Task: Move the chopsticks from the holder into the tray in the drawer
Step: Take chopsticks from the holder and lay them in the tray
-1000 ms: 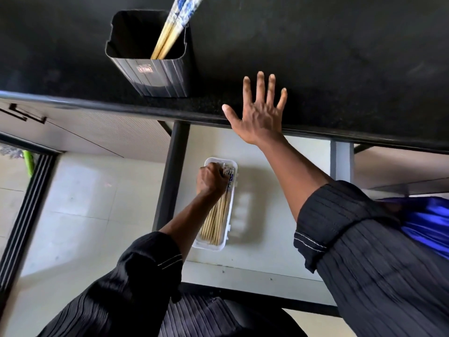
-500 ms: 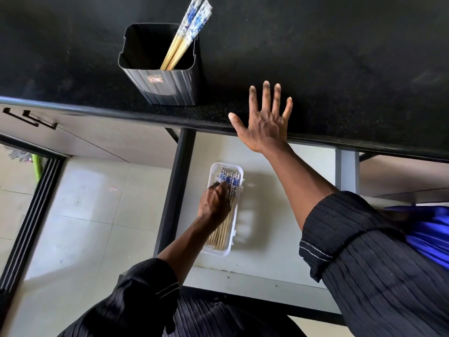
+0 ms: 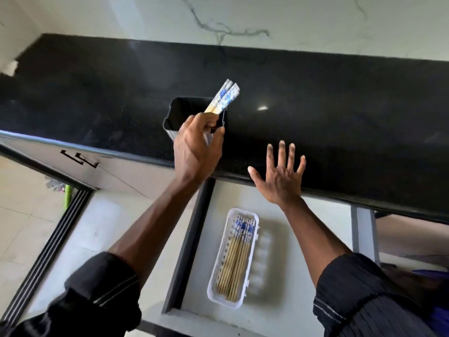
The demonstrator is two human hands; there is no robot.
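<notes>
A black square holder (image 3: 178, 113) stands on the black countertop (image 3: 315, 113) near its front edge. Two chopsticks (image 3: 224, 97) with blue-and-white patterned tops stick out of it, and my left hand (image 3: 195, 148) is closed around their shafts at the holder's front rim. Below, in the open drawer (image 3: 279, 312), a white plastic tray (image 3: 233, 304) holds several matching chopsticks (image 3: 237, 256) lying side by side. My right hand (image 3: 279, 177) rests flat on the counter's front edge with its fingers spread, holding nothing.
A closed drawer front with a dark handle (image 3: 80, 159) lies to the left under the counter. The black drawer side rail (image 3: 187, 251) runs along the tray's left. A marble wall (image 3: 243, 20) backs the counter. Tiled floor (image 3: 26, 227) at lower left.
My left hand has left the tray in the drawer, risen to the holder and closed on the two chopsticks. The view has tilted up. My right hand stays on the counter edge.
</notes>
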